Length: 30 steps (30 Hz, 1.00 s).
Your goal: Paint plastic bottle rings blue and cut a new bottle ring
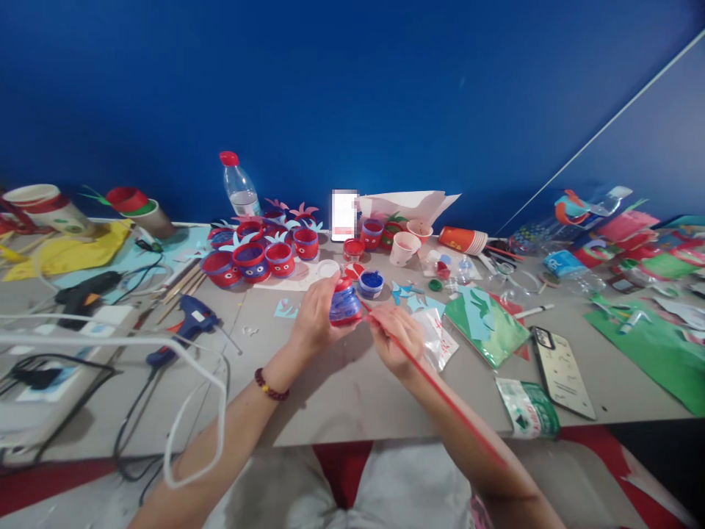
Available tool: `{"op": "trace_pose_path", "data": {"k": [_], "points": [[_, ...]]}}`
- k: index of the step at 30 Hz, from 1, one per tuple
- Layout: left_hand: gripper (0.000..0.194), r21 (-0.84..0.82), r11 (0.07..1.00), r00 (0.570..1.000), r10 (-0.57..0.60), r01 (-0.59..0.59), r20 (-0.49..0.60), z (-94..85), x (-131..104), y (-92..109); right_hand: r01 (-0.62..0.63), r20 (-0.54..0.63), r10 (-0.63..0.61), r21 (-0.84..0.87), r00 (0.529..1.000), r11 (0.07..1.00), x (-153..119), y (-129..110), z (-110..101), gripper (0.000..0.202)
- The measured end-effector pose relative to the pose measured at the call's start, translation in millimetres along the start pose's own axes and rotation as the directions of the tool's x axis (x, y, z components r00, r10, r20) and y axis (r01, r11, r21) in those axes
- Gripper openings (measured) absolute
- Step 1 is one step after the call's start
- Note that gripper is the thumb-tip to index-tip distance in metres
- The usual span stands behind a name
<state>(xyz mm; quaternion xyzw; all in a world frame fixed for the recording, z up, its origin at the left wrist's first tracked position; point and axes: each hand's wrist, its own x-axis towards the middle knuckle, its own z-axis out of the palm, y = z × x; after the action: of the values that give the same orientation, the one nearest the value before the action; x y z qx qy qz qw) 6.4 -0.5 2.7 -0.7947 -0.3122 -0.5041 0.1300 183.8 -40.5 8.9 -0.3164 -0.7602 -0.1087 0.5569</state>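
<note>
My left hand [318, 314] wears a beaded bracelet and grips a small cup painted red and blue [345, 303] near the middle of the table. Close to the cup's right side, my right hand [397, 339] is closed around a long red-handled brush [446, 393], its handle lying back along my forearm. The brush's tip is at the lower right edge of the cup, too small to tell if it touches. Just behind the hands are a jar of blue paint [371, 283] and a jar of red paint [353, 250].
Several painted cups with paper leaves [251, 260] stand at the back left. A blue glue gun [194, 317], cables and a power strip [82, 375] lie left. A phone [562, 373], a green pack [487, 327] and a sachet [527, 408] are on the right.
</note>
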Motion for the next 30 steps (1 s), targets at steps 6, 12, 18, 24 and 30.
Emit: {"op": "trace_pose_path", "data": {"k": [6, 12, 18, 24, 30], "points": [[0.086, -0.043, 0.999, 0.999, -0.014, 0.016, 0.051, 2.4, -6.3, 1.9, 0.136, 0.115, -0.132, -0.028, 0.985, 0.990, 7.9, -17.4, -0.9, 0.014], [0.088, -0.007, 0.999, 0.997, -0.036, 0.037, 0.072, 2.2, -5.4, 3.1, -0.038, -0.003, 0.039, 0.152, 0.999, 0.988, 11.9, -20.8, 0.4, 0.016], [0.091, 0.004, 1.000, 0.998, 0.003, -0.003, 0.056, 2.7, -4.3, 5.8, -0.120, -0.034, 0.126, 0.138, 0.991, 0.983, 15.6, -20.1, 0.7, 0.014], [0.091, -0.002, 1.000, 0.998, 0.004, -0.004, 0.055, 1.3, -3.2, 6.5, -0.134, -0.084, 0.138, 0.050, 0.987, 0.990, 11.1, -15.8, -2.1, 0.013], [0.095, 0.016, 1.000, 0.999, 0.025, -0.025, 0.030, 2.0, -3.9, 3.8, -0.109, -0.130, 0.107, -0.014, 0.986, 0.994, 13.2, -10.6, -6.2, 0.011]]}}
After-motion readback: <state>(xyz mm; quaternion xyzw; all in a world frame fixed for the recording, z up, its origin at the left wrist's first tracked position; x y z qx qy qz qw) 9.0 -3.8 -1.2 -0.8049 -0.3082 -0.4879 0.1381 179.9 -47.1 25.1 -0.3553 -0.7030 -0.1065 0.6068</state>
